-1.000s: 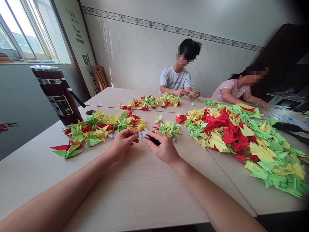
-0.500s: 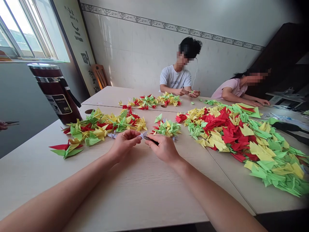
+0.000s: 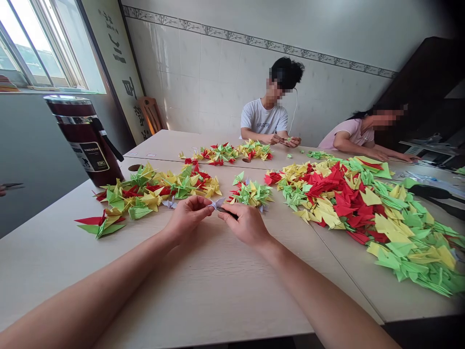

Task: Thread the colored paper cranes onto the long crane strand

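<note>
My left hand (image 3: 188,216) pinches a small pale lavender folded paper crane (image 3: 218,202) between thumb and fingers. Closed round dark tweezers (image 3: 228,212), my right hand (image 3: 249,225) holds their tips against the crane's right side. Both hands are just above the table, close together. Behind them lies a small cluster of green, yellow and red paper cranes (image 3: 252,192), and a longer heap of cranes (image 3: 160,189) is beyond my left hand. Another lavender crane (image 3: 170,203) rests beside my left fingers.
A large pile of folded paper (image 3: 356,203) spreads over the right of the table (image 3: 203,291). A dark red vacuum flask (image 3: 85,140) stands at left. Two people sit across, one handling small green paper (image 3: 289,139). Another person's hand (image 3: 3,189) holds a pointed tool at the left edge.
My hands stay in nearly the same place, with the lavender crane's paper shifted slightly at the tweezers' tips. At far right, a person's hand has reached further right.
</note>
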Demonstrator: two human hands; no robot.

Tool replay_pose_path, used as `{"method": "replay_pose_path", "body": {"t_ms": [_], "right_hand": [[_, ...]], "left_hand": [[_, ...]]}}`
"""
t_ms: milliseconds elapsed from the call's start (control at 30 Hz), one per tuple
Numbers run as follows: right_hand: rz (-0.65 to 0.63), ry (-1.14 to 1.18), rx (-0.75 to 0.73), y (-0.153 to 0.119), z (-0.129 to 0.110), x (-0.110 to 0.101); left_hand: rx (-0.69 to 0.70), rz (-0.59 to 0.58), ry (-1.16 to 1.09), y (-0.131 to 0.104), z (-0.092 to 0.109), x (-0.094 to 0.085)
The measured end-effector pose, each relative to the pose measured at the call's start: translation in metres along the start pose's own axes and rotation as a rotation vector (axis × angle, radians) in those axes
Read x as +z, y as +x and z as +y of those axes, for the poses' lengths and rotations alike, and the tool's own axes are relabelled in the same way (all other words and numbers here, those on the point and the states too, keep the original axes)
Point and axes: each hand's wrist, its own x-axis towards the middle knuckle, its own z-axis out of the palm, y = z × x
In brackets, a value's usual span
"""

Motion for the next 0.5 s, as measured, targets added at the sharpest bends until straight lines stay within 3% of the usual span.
{"method": "replay_pose_path", "body": {"t_ms": [333, 500], "right_hand": [[-0.003, 0.042, 0.01, 0.0005, -0.0002, -0.0003], [0.147, 0.317, 0.144, 0.003, -0.0013, -0.0016]], "left_hand": [[-0.001, 0.022, 0.019, -0.0011, 0.0029, 0.0013], [0.013, 0.02, 0.028, -0.0012, 0.0041, 0.0004]]}}
